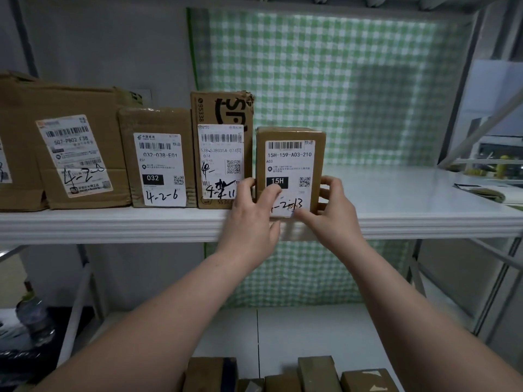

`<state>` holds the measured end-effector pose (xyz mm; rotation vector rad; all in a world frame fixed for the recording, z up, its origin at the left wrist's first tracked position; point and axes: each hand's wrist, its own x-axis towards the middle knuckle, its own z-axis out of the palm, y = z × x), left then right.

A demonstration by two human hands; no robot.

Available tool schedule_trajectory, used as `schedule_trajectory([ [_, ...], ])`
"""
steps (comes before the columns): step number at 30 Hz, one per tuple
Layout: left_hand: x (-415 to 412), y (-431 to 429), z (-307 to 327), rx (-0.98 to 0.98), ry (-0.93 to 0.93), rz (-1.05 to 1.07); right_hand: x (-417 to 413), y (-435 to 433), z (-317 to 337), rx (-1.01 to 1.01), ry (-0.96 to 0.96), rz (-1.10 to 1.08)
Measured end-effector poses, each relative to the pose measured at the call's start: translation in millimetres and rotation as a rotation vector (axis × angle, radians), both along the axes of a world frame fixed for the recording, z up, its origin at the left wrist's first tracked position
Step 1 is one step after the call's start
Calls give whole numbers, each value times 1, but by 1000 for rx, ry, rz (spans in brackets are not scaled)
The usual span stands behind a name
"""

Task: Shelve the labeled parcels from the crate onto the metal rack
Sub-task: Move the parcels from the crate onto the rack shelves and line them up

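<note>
Both hands [249,219] grip upright parcel [290,165], label facing out.

Upright brown labeled parcel [290,165] on shelf [396,193]

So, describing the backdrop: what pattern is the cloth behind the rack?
Green-and-white gingham cloth, head view.

Shelf [396,193] lies open right of the parcel [291,154]; boxes [158,157] crowd left.
</note>
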<state>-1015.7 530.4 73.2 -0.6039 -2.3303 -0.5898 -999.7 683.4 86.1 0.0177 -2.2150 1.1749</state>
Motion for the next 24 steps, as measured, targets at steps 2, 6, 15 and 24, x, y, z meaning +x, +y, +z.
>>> schedule_trajectory([
  [2, 1, 0, -7, -44, 51, 89, -2, -2, 1, 8, 8, -13],
  [6, 5, 5, -18, -275, 181, 118, -6, -5, 4, 42, 9, -72],
  [15, 0, 8, -25, -470, 5, 161, -19, -11, 10, 134, -84, -141],
  [24, -2, 9, -19, -107, -73, 64, -24, -8, 16, 36, -117, -95],
])
